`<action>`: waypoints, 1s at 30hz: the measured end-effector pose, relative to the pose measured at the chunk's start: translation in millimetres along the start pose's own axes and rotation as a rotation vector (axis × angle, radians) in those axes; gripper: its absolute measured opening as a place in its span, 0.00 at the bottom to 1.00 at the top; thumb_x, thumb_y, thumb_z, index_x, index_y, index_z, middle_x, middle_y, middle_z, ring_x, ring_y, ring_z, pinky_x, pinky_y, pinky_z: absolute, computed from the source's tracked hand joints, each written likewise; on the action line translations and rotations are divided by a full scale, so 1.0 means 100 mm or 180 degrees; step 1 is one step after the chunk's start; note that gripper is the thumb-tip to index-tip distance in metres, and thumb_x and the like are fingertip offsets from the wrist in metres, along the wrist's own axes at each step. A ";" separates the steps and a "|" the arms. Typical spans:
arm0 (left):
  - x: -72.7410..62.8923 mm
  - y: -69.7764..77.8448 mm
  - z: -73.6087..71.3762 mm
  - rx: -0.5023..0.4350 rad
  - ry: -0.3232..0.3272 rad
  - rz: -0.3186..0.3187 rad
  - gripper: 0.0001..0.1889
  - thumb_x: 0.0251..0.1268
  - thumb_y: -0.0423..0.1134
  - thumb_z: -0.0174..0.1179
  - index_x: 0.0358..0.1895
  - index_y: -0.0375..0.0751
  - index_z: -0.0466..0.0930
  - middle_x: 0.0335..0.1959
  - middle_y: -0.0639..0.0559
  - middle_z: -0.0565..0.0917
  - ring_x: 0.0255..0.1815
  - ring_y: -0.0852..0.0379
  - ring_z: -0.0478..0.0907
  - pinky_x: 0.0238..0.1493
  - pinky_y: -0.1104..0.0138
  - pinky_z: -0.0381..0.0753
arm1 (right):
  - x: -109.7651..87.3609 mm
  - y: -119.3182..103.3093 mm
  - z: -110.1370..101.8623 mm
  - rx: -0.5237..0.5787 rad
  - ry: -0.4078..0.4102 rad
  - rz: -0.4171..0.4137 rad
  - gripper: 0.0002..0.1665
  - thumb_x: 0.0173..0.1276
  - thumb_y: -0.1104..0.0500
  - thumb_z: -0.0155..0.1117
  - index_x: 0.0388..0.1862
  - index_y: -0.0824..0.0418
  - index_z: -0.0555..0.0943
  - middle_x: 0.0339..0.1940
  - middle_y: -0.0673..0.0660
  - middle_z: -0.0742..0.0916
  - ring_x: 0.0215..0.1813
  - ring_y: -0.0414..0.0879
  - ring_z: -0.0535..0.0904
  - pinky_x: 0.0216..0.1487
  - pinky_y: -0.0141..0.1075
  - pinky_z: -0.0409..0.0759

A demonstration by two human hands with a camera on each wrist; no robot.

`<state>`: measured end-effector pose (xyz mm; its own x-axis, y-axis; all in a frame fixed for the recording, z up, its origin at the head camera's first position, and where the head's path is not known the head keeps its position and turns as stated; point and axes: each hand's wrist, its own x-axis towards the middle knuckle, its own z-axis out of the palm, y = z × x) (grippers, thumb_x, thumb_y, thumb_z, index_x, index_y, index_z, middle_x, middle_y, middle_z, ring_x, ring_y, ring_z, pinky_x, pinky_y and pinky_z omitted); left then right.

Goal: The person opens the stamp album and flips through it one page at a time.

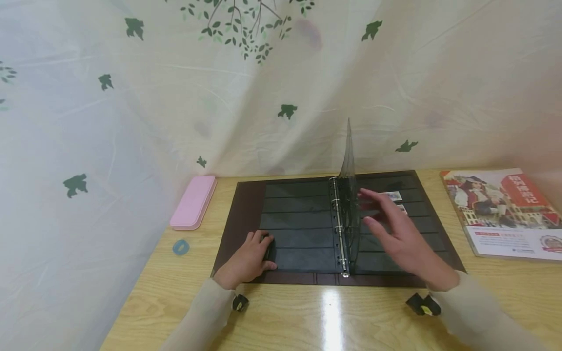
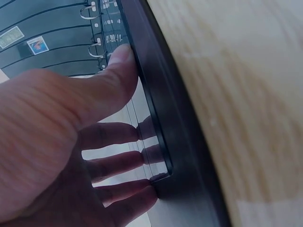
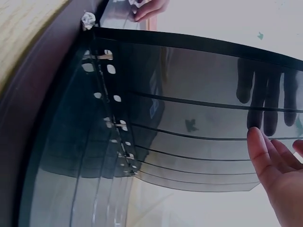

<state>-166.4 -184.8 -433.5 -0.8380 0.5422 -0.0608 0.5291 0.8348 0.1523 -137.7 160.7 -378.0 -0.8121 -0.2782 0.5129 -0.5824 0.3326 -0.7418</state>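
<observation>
A stamp album (image 1: 298, 212) with dark brown covers and black strip-pocket pages lies spread on the wooden table. One translucent page (image 1: 348, 161) stands nearly upright from the metal ring spine (image 1: 337, 214). My left hand (image 1: 251, 254) rests on the lower left of the left-hand page, fingertips against its surface. To the right of the raised page is my right hand (image 1: 397, 234), thumb and fingers apart. In the right wrist view its fingertips are right at the glossy page (image 3: 199, 85), which mirrors them. Small stamps (image 1: 392, 196) sit in the right-hand page's pockets.
A pink case (image 1: 193, 202) lies left of the album, with a small blue ring-shaped item (image 1: 181, 247) below it. At the right is an illustrated book (image 1: 505, 209). A pale curtain (image 1: 246, 112) printed with leaves and birds hangs behind the table.
</observation>
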 end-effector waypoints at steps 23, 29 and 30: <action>-0.01 -0.01 0.01 -0.0017 0.0028 0.0031 0.35 0.58 0.51 0.65 0.63 0.30 0.68 0.61 0.36 0.66 0.57 0.42 0.63 0.54 0.59 0.71 | -0.05 0.15 0.19 -0.0163 -0.0540 0.0316 0.30 0.73 0.59 0.55 0.72 0.52 0.60 0.62 0.52 0.72 0.59 0.50 0.72 0.50 0.43 0.76; -0.01 -0.01 0.00 -0.0029 0.0015 0.0015 0.35 0.58 0.50 0.66 0.63 0.31 0.68 0.61 0.36 0.66 0.57 0.42 0.63 0.55 0.58 0.71 | -0.07 0.21 0.23 -0.0176 -0.0664 0.0280 0.30 0.72 0.58 0.57 0.70 0.53 0.62 0.63 0.54 0.71 0.55 0.52 0.74 0.45 0.39 0.77; -0.01 -0.01 0.00 -0.0036 0.0016 0.0015 0.35 0.58 0.50 0.66 0.63 0.30 0.68 0.61 0.36 0.66 0.57 0.42 0.63 0.55 0.58 0.71 | -0.07 0.22 0.24 -0.0206 -0.0679 0.0329 0.30 0.72 0.57 0.57 0.70 0.53 0.62 0.62 0.54 0.71 0.54 0.52 0.74 0.45 0.41 0.77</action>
<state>-166.6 -186.1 -433.8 -0.8363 0.5456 -0.0549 0.5315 0.8311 0.1636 -143.8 148.4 -408.3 -0.8456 -0.4213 0.3278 -0.5033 0.4244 -0.7527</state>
